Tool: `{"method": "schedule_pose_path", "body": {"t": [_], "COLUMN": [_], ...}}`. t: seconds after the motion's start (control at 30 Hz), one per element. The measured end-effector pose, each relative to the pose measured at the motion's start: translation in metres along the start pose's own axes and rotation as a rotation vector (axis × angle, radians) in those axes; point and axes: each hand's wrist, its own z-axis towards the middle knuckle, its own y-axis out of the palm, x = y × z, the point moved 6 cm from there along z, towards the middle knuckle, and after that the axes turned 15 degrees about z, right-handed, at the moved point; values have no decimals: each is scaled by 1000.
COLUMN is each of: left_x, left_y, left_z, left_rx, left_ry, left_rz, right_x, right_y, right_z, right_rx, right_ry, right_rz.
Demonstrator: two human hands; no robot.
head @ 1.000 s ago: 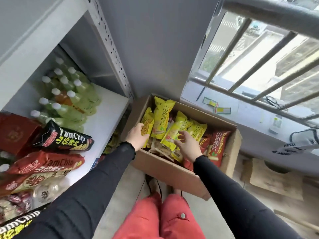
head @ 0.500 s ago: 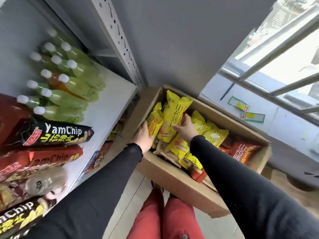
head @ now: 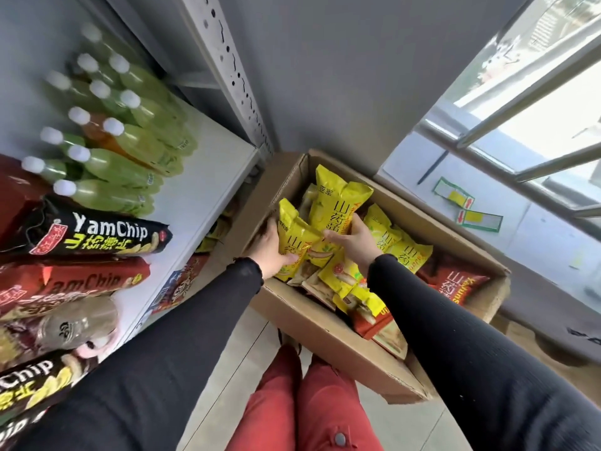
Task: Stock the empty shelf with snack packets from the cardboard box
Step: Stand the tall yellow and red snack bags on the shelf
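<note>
Two yellow snack packets are being held inside the cardboard box [head: 325, 333], which is standing open on the floor just beside the white shelf [head: 208, 190]. The smaller yellow packet [head: 294, 245] is being grasped by the left hand [head: 268, 247], its grip clenched around the packet's left edge and lower part, with the thumb lying across the front. The taller yellow packet [head: 338, 206] is being held upright by the right hand [head: 354, 244], the fingers being wrapped around its lower right side; the two packets are touching each other near the box's left wall. More yellow packets [head: 403, 252] and a red packet [head: 455, 284] are lying loosely in the box, partly hidden beneath the right sleeve [head: 471, 346]. On the shelf, green bottles [head: 130, 148] with white caps are being kept at the back, and black and red YamChip bags [head: 97, 236] are lying stacked nearer the front, with bare white shelf surface showing to their right. Red trousers [head: 305, 405] are showing at the bottom of the view.
</note>
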Motion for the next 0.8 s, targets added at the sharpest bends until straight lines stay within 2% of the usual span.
{"method": "schedule_pose_path", "body": {"t": [0.07, 0.23, 0.37, 0.6, 0.7, 0.8], "left_x": [4, 4, -9, -62, -99, -156], "left_y": [-8, -59, -123, -223, -251, -270], "left_z": [-10, -68, -141, -312, -396, -469], "left_rx": [26, 223, 411, 685, 843, 998], "left_ry": [7, 7, 77, 224, 277, 252], "left_rz": [-51, -536, -731, -928, -984, -1047], "right_x": [-19, -85, -149, -229, -238, -232], "right_y": [5, 25, 76, 219, 294, 372], "right_z": [-11, -48, -101, -228, -289, -344], "right_rx": [-45, -123, -250, -548, -700, -814], "right_ry": [-52, -178, -275, -478, -532, -528], "right_rz": [12, 42, 50, 27, 55, 109]}}
